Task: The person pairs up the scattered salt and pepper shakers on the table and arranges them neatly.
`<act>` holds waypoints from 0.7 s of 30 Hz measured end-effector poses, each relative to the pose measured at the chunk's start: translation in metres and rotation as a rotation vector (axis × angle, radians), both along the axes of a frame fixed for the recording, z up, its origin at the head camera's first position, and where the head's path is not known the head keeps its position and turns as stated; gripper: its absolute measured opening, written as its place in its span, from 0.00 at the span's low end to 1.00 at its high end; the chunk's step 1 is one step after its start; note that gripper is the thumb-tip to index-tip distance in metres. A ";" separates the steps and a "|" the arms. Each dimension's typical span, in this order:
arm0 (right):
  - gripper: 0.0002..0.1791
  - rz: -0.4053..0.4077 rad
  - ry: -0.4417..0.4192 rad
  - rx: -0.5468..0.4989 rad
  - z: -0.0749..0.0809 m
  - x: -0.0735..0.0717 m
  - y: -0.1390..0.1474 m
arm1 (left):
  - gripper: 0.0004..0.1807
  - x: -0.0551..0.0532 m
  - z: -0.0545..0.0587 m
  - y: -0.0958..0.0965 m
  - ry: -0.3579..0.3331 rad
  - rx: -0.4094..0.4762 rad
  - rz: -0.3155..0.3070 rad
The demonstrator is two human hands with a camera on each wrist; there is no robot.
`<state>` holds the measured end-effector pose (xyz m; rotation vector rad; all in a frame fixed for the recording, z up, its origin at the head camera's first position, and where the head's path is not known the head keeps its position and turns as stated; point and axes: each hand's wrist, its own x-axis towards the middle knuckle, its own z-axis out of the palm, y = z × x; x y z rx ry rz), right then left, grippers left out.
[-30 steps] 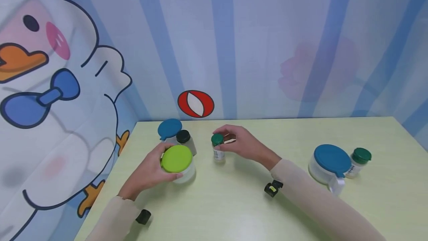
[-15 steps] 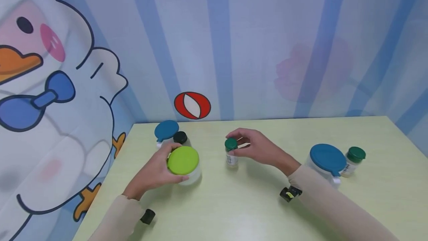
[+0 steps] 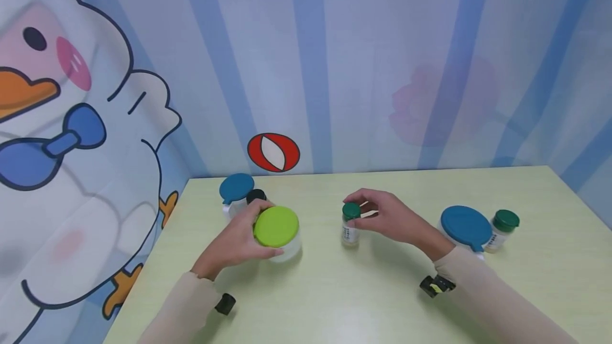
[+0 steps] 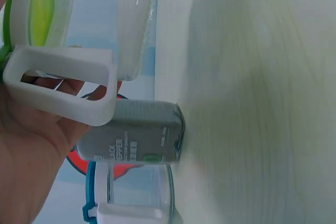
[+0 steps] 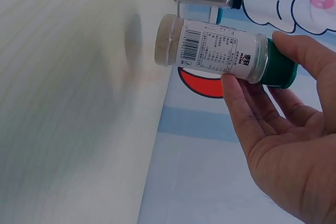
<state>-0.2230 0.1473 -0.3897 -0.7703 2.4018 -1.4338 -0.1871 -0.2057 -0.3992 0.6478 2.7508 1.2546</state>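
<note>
My left hand [image 3: 236, 244] grips a clear seasoning jar with a lime-green lid [image 3: 276, 227]. In the left wrist view the jar's white handle [image 4: 97, 103] faces the camera, and its base looks raised off the table. Toward the table's middle, my right hand [image 3: 394, 219] pinches a small spice bottle [image 3: 351, 231] by its dark green cap, thumb on one side and fingers on the other. The right wrist view shows the bottle's printed label [image 5: 215, 48] and pale contents, its base apart from its shadow on the table.
Behind the left hand stand a black-capped pepper bottle [image 4: 136, 132] and a blue-lidded jar [image 3: 236, 189]. At the right, beyond my right forearm, are another blue-lidded jar [image 3: 465, 226] and a green-capped bottle [image 3: 502, 227]. A printed backdrop [image 3: 354, 68] rises along the table's [image 3: 330, 301] back edge.
Both hands have moved right, the left with the lime-lidded jar and the right with the green-capped spice bottle. The jar now hides more of the black-capped bottle. The head view has shifted slightly.
</note>
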 end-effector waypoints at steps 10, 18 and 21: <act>0.23 -0.013 0.010 0.030 0.002 0.014 0.024 | 0.45 -0.007 -0.001 0.024 -0.013 0.019 -0.027; 0.22 -0.052 0.015 0.067 0.002 0.021 0.041 | 0.44 -0.013 -0.004 0.043 -0.019 0.050 -0.051; 0.22 -0.073 0.009 0.070 0.002 0.022 0.048 | 0.45 -0.013 -0.003 0.051 -0.032 0.065 -0.054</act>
